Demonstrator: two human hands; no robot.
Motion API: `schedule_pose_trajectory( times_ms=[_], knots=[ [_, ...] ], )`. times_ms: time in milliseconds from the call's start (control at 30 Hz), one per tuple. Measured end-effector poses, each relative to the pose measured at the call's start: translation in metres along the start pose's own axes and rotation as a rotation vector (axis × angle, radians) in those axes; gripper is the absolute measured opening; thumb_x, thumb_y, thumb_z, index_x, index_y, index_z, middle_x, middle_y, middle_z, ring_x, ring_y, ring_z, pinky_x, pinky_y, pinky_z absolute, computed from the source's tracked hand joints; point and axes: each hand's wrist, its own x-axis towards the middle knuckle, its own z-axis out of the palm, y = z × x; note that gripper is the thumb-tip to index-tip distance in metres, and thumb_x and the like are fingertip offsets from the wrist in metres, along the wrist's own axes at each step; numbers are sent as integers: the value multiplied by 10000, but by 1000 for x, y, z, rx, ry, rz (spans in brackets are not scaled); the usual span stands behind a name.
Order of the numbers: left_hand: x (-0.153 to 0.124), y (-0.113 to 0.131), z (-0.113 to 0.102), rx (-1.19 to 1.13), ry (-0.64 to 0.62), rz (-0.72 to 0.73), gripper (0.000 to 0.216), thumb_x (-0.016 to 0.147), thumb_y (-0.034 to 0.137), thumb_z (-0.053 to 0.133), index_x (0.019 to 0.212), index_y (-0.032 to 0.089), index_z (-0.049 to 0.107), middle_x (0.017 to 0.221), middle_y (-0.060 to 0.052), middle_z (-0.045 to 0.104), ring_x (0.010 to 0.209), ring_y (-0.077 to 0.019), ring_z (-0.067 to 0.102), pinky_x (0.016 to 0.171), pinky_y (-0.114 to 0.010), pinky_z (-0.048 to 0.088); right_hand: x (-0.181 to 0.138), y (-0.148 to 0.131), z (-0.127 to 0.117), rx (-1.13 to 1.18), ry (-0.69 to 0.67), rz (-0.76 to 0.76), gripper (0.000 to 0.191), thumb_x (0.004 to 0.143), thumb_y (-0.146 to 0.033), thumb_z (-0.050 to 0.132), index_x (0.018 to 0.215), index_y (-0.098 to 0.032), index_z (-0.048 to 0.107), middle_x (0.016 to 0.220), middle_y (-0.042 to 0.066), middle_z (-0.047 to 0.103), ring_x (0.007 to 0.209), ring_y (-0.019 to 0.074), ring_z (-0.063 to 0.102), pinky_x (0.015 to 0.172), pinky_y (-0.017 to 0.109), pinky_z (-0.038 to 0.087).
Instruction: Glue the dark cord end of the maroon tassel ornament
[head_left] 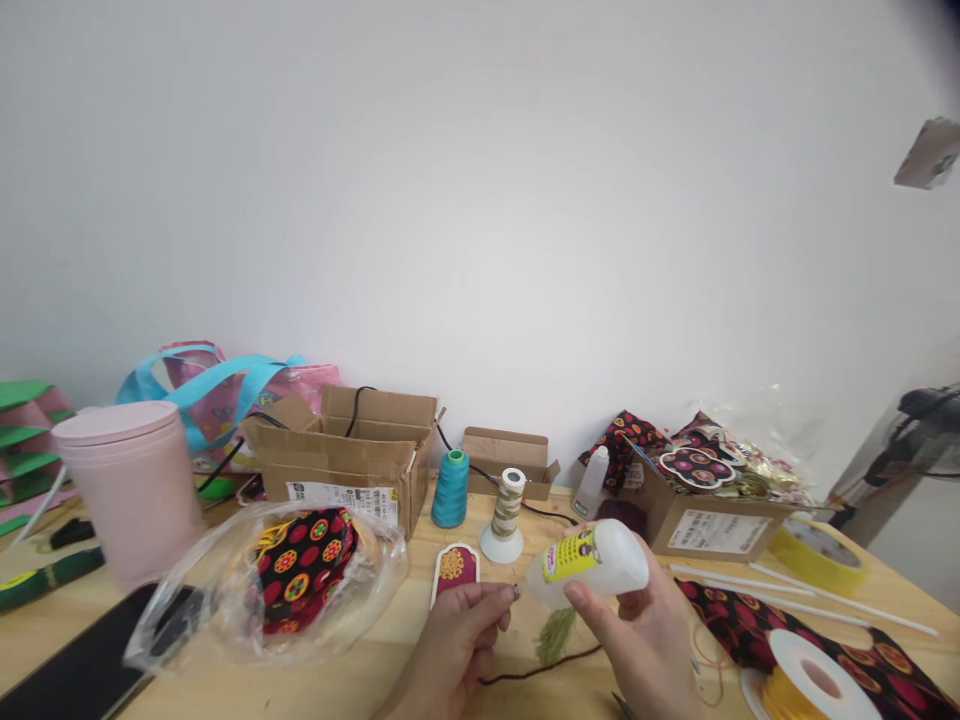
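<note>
Near the front of the wooden desk point(390, 610), the right hand point(646, 645) holds a translucent bottle with a yellow label point(586, 562) on its side in the air, its grip pinching the bottle between thumb and fingers; the left hand point(459, 640) is just beside the bottle's narrower end, its grip pressed together at thumb and forefinger; what lies between those fingertips is too small to tell. Below, a dark brown cord point(534, 672) runs from beneath the left hand towards the right; a green tassel point(555, 636) lies just behind it, under the bottle.

Beyond the left hand lies a maroon embroidered patch with a pale edge point(456, 566); farther back a teal thread cone point(451, 492) and a spool of pale variegated thread point(508, 512) stand upright, near each other; a small white bottle point(592, 485) leans behind the labelled one. Left of the hands sits a clear plastic bag point(386, 560) around red and black patterned fabric point(307, 570); beside it lie a black phone point(71, 660) and, behind that, a pink tumbler point(129, 495); at right, a white spool of golden cord point(787, 680) rests near a dark patterned cloth point(739, 622).
</note>
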Motion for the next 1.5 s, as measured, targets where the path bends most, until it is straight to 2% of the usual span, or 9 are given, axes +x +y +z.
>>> schedule_pose_trajectory(
  times_ms=[200, 300, 500, 800, 933, 1067, 1167, 1300, 1500],
  knots=[
    [4, -2, -3, 113, 33, 75, 268, 550, 362, 670, 594, 113, 583, 411, 94, 363, 371, -28, 211, 390, -196, 75, 0, -7, 4, -102, -23, -134, 287, 620, -236, 678, 892, -197, 593, 817, 46, 639, 711, 217, 603, 607, 290, 503],
    [7, -2, -4, 197, 52, 116, 268, 537, 364, 673, 576, 108, 601, 389, 88, 403, 336, -23, 211, 386, -206, 71, -1, -10, 6, -161, -35, -202, 283, 625, -252, 675, 891, -206, 591, 803, 40, 630, 695, 216, 600, 613, 303, 496],
    [5, 1, 0, 296, 60, 139, 274, 542, 388, 656, 466, 150, 544, 297, 117, 299, 303, -36, 185, 384, -219, 74, -1, -7, 1, -276, -83, -262, 287, 653, -268, 662, 923, -234, 569, 845, 28, 611, 742, 215, 586, 688, 324, 478],
    [7, -1, -1, 330, 83, 150, 269, 543, 393, 632, 507, 135, 563, 373, 91, 385, 340, -41, 197, 388, -216, 75, 0, 0, -5, -159, -64, -180, 321, 677, -247, 646, 976, -233, 530, 907, 44, 618, 781, 225, 591, 674, 323, 485],
    [7, -2, -1, 327, 84, 153, 266, 548, 384, 635, 470, 148, 541, 341, 102, 342, 323, -41, 192, 385, -218, 73, 0, -1, -3, -195, -101, -218, 331, 663, -245, 655, 971, -241, 536, 880, 29, 606, 764, 218, 589, 665, 316, 489],
    [6, -1, -1, 308, 75, 175, 260, 537, 347, 665, 454, 131, 549, 353, 86, 378, 358, -41, 230, 405, -213, 80, -1, 0, -1, -274, -87, -259, 352, 636, -240, 676, 964, -237, 551, 878, 28, 614, 774, 217, 588, 697, 320, 488],
    [6, -2, -1, 252, 55, 136, 272, 550, 368, 659, 480, 137, 532, 374, 87, 380, 350, -36, 200, 394, -217, 64, -1, 2, -3, -251, -42, -216, 358, 636, -242, 675, 971, -227, 550, 913, 43, 624, 818, 229, 586, 706, 324, 492],
    [6, -3, -2, 131, 19, 60, 299, 576, 404, 637, 505, 164, 472, 391, 115, 282, 365, -35, 116, 378, -213, 46, 0, 3, -6, -105, 42, -112, 354, 651, -248, 665, 977, -222, 529, 894, 41, 642, 783, 214, 606, 673, 302, 510],
    [2, -3, -2, 30, -21, 0, 307, 553, 407, 662, 533, 161, 479, 398, 118, 268, 371, -32, 114, 378, -204, 54, -1, 0, -3, -52, -15, -101, 328, 635, -234, 673, 943, -203, 562, 886, 56, 648, 789, 226, 604, 656, 297, 515]
  ],
)
